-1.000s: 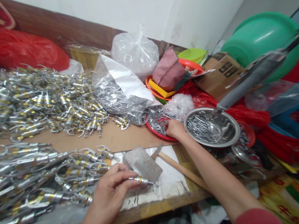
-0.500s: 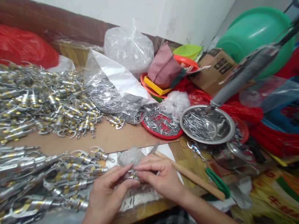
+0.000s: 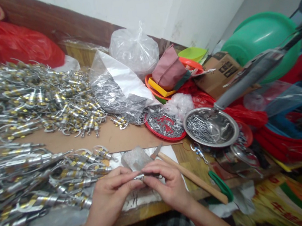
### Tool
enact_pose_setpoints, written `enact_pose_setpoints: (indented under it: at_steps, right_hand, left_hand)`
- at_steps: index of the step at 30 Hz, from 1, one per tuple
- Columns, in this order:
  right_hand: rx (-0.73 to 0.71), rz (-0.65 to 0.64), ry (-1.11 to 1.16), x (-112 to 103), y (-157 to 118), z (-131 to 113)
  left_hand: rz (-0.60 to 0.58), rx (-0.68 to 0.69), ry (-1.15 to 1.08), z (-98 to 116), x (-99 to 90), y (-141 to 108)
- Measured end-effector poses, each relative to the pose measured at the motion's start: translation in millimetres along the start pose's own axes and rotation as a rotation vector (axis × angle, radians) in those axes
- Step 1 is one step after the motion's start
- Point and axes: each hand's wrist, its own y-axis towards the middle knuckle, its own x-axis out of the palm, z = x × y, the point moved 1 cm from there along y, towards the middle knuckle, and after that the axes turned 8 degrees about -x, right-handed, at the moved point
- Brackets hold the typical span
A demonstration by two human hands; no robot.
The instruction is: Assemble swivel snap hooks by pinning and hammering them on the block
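Observation:
Both hands meet over the front of the table and pinch one small shiny metal piece [image 3: 140,177] between them. My left hand [image 3: 113,193] grips its left end with thumb and fingertips. Opposite it, my right hand [image 3: 168,181] has closed thumb and fingers on the right end. Most of the piece is hidden by the fingers, so its exact kind cannot be made out. Just behind the fingertips lies a grey metal block [image 3: 135,159] on a white sheet. Beyond my right hand is a tool with a long wooden handle [image 3: 195,179].
Silver-and-brass hook fittings lie heaped at the left [image 3: 33,96] and nearer [image 3: 37,181]. A red tray [image 3: 181,137] and a steel bowl [image 3: 228,141] hold small metal parts. A bag of metal clips [image 3: 108,89] stands behind. Further right is a green basin [image 3: 265,44].
The fingertips have drawn closer together around the small metal piece, and my right fingers have lowered slightly. The whole view has shifted a little.

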Motion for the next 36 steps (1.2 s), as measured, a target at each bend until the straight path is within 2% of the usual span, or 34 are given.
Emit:
enact_pose_setpoints:
  at_steps: [2,6,8,11,15,19,23,25,27,29,30,32,33,36]
  right_hand:
    - [-0.147,-0.012,-0.126,-3,-6,0]
    - [-0.488,-0.142,-0.345,-10,-13,1]
    - [-0.583,-0.182,-0.416,-14,-12,0]
    - [-0.624,-0.197,-0.475,-17,-7,-3]
    - [-0.501,-0.149,-0.436,-13,-6,-4]
    - [-0.325,-0.078,-0.264,-6,-7,-3]
    - [-0.154,-0.035,-0.145,-3,-7,-7]
    - [-0.078,-0.078,-0.141,-5,-6,-8]
    - [-0.007,-0.185,-0.15,-11,0,-5]
    - [0.04,-0.243,-0.258,-26,12,6]
    - [0.067,-0.248,-0.401,-36,20,15]
    - [0.145,-0.223,-0.803,-60,40,38]
    - [0.225,-0.302,-1.04,-71,49,52]
    - [0.324,-0.405,-1.184,-96,71,89]
  left_hand:
    - [0.007,-0.007,-0.04,0,-1.6,-1]
    - [0.018,0.055,-0.023,3,-3.5,-3]
    - [0.027,0.103,0.036,5,-3.6,-4]
    - [0.038,0.159,0.112,7,-3.9,-6]
    - [0.045,0.153,0.129,10,-6.5,-7]
    - [-0.043,-0.011,0.079,9,-5.9,-6]
    - [-0.014,-0.189,-0.15,4,2.1,-7]
    - [-0.022,-0.245,-0.267,0,6.8,-7]
    - [-0.049,-0.261,-0.324,-4,9.4,-7]
    - [-0.083,-0.268,-0.348,-6,9.2,-6]
    - [-0.103,-0.275,-0.358,-7,8.3,-5]
    - [-0.137,-0.292,-0.383,-5,5.7,-4]
    - [-0.152,-0.299,-0.397,-3,4.4,-4]
    - [-0.202,-0.325,-0.424,2,1.9,-4]
